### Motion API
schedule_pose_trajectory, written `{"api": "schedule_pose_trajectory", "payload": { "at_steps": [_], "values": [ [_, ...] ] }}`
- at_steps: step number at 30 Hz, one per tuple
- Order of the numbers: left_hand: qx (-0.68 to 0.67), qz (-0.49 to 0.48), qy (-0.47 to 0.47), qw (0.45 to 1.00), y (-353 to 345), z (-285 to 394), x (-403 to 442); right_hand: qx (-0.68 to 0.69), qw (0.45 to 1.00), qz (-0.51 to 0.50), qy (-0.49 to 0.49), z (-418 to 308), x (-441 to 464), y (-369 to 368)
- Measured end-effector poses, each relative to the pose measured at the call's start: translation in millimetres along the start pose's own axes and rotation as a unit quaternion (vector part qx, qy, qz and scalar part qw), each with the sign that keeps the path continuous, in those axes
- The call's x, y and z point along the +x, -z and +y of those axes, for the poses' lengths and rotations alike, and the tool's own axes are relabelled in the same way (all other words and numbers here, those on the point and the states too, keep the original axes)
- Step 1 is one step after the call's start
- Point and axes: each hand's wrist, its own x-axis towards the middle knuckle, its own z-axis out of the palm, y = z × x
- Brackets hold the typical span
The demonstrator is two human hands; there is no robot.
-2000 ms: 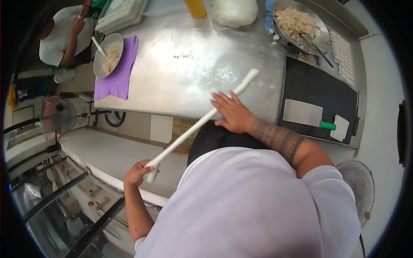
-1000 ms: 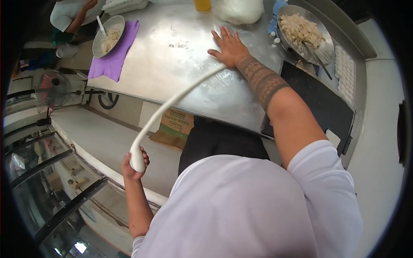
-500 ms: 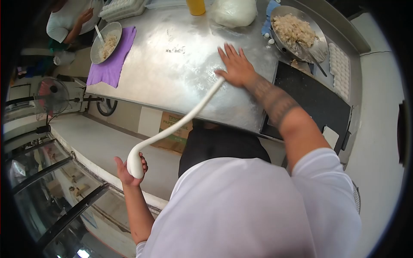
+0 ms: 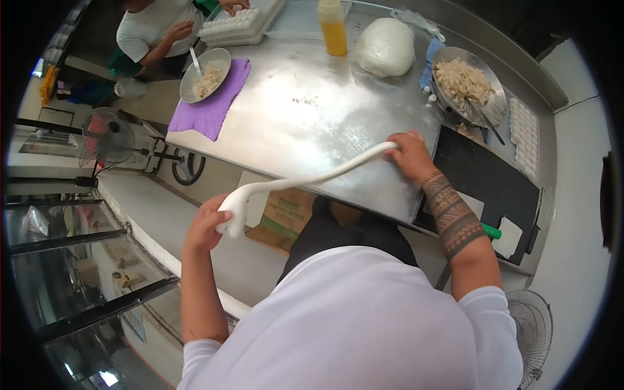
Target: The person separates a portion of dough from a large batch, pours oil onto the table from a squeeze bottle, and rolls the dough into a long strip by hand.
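Note:
A long rope of white dough (image 4: 302, 180) stretches between my two hands, crossing the front edge of the steel table (image 4: 286, 123). My left hand (image 4: 209, 222) is closed on its thick, drooping end, held out beyond the table edge. The thin end sits in my right hand (image 4: 409, 155), whose fingers curl around it just above the tabletop, close to a black board (image 4: 484, 172). Between the hands the rope sags slightly and bends.
A wrapped ball of dough (image 4: 386, 47) and a bottle of yellow liquid (image 4: 333, 29) stand at the back. A bowl of filling (image 4: 221, 71) rests on a purple cloth (image 4: 207, 117); a larger pan (image 4: 492, 104) holds more. Small white balls fill a tray (image 4: 523, 140). Another person (image 4: 156, 32) works far left.
My right hand has gone from lying flat on the table to gripping the rope's thin end, nearer the table's right side. My left hand has risen with the thick end. The view has shifted.

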Motion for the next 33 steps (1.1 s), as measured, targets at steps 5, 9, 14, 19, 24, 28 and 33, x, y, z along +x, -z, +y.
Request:
{"api": "schedule_pose_trajectory", "payload": {
  "at_steps": [5,9,14,19,24,28,33],
  "values": [
    [0.335,-0.077,-0.055,0.937,-62.9,88.2,58.0,0.001,0.984,0.174,-0.045,14.3,-60.8,116.1],
    [0.502,-0.069,-0.206,0.837,-134.2,88.0,149.4,-0.054,0.945,0.248,-0.205,93.2,-145.6,185.6],
    [0.514,-0.141,-0.300,0.791,-201.7,11.8,263.9,-0.229,0.892,0.264,-0.288,169.5,-208.0,179.8],
    [0.633,-0.138,-0.279,0.709,-216.7,-43.6,292.4,-0.158,0.924,0.285,-0.198,107.4,-173.5,65.7],
    [0.513,-0.027,-0.370,0.774,-240.7,5.7,302.4,-0.085,0.979,0.181,-0.027,-28.8,-52.2,-16.6],
    [0.546,-0.019,-0.412,0.729,-264.3,-11.9,322.4,-0.138,0.990,0.029,0.005,-73.5,35.4,-20.0],
    [0.577,-0.090,-0.388,0.713,-255.5,-81.3,254.4,-0.288,0.955,0.028,0.070,-38.6,-2.4,-112.6]
  ]
}}
